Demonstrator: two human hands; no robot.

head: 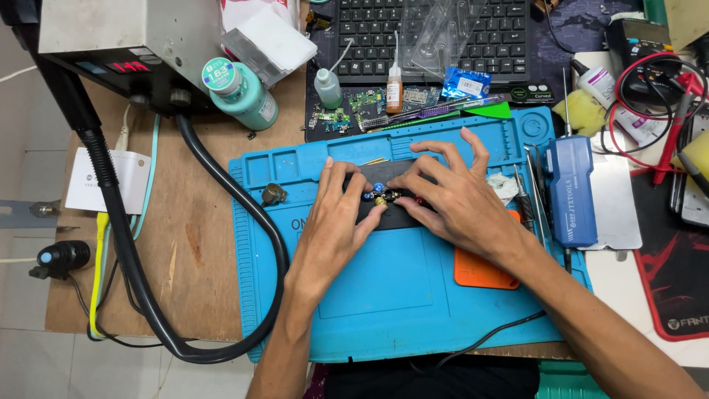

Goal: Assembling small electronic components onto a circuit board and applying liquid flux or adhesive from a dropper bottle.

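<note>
On the ridged blue silicone mat (384, 295), our left hand (336, 222) and right hand (458, 199) press loosely spread fingers onto a flat black rectangular holder (384, 214) with small brass knobs, gripping nothing.

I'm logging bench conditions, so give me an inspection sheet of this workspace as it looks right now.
Surface: blue repair mat on a wooden table.
Job's things: dark board holder with small blue and brass knobs, lying on the mat.
Clutter: teal bottle, dropper bottles, loose circuit boards, tweezers, blue handheld tool, orange pad.
Hands: left hand and right hand both rest on the holder, fingertips at the knobs.
Cables: thick black hose; red test leads.
Surroundings: hot-air station, keyboard.
</note>
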